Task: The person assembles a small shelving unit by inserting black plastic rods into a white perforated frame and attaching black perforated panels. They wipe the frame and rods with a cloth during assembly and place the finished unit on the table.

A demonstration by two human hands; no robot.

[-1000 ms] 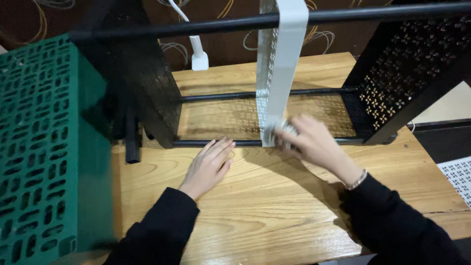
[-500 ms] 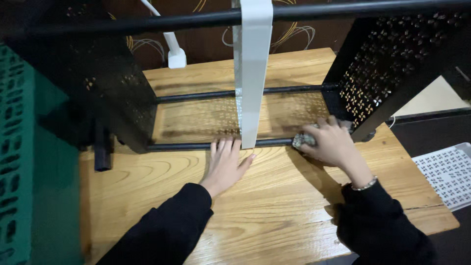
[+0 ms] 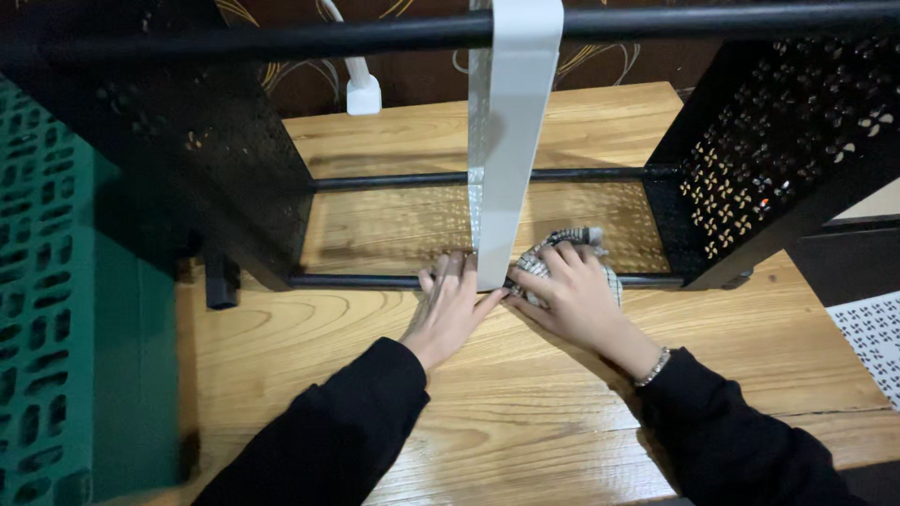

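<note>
On the wooden table [image 3: 309,375], your right hand [image 3: 572,300] presses one checked cloth [image 3: 562,245] against the black rack's [image 3: 216,178] lower front bar [image 3: 356,280], fingers closed over it, left hand [image 3: 450,309] flat, fingers together, beside one white strip [image 3: 506,141].

- No package, label, sign or screen shows anywhere in this view.
</note>
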